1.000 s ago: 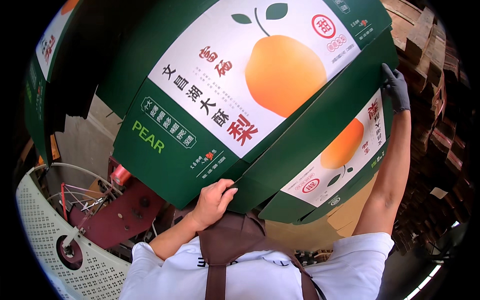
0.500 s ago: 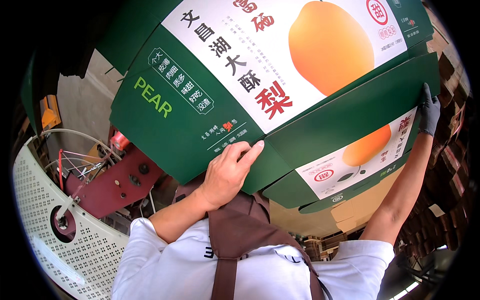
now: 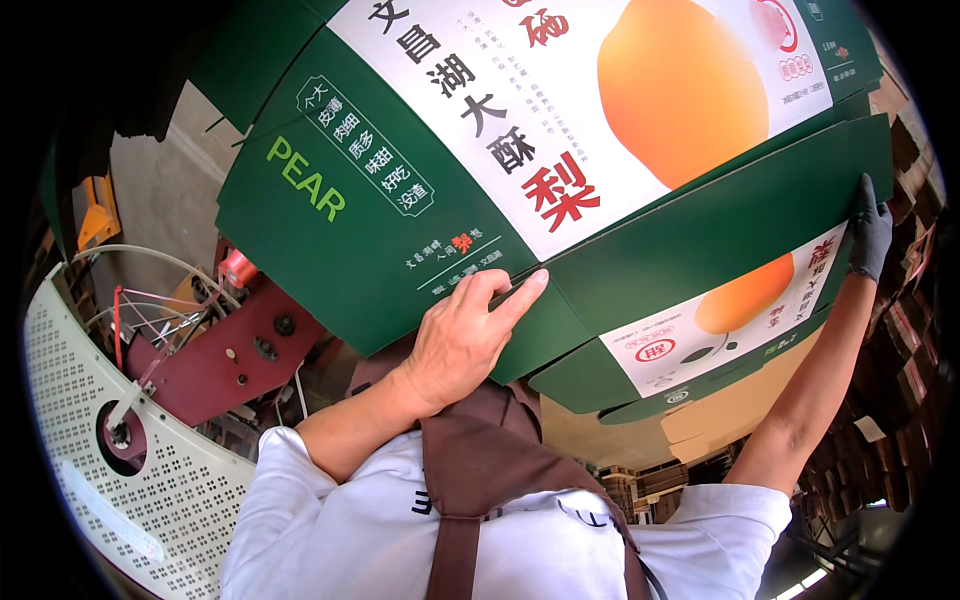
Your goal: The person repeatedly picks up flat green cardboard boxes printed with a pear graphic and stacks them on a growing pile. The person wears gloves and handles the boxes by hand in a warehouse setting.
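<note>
A large printed cardboard carton blank [image 3: 560,300], dark green with white panels and orange pear pictures, spreads in front of me with creased flaps. My left hand [image 3: 455,335], bare, is at its near edge beside a crease; one digit stretches along the board and the others bend against it. Part of that grip is hidden from me. Out at the far right, my right hand [image 3: 870,240], in a dark grey glove, grips the carton's side edge, with some fingers behind the board.
To the left stands a machine with a cream perforated guard [image 3: 150,500], a maroon arm [image 3: 245,345] and a red spool [image 3: 237,268]. An orange object [image 3: 98,212] lies behind it. Brown cardboard stacks [image 3: 880,400] line the right side. Tan board [image 3: 720,410] shows below the carton.
The carton has shifted slightly to the right in view, and both hands have moved right with it. Their holds look the same.
</note>
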Demonstrator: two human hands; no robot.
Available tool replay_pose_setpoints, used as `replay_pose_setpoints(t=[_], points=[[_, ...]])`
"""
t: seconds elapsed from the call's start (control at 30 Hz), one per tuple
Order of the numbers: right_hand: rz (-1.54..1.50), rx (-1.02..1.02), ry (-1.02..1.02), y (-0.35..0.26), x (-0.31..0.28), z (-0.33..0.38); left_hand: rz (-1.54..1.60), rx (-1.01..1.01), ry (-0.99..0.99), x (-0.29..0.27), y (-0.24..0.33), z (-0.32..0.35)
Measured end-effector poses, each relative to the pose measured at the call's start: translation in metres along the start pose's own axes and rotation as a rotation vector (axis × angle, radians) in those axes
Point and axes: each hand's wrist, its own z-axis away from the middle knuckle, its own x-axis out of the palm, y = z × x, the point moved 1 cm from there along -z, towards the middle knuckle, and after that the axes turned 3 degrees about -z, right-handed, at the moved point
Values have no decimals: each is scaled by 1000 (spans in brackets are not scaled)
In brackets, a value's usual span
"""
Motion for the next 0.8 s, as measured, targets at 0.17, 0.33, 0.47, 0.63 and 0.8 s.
replay_pose_setpoints(t=[0.17,0.33,0.47,0.63,0.8], points=[[50,62,-49,3,-4,-5,-36,-14,-19,0,1,-1],[60,67,-39,7,-1,-11,-35,-14,-35,-1,1,-4],[89,78,-18,5,-1,-12,-3,-16,-49,-2,0,-6],[-169,-17,-43,-6,11,3,-26,-13,-86,-3,2,-6],[-373,1,7,6,18,11,-29,-8,-115,-3,3,-6]])
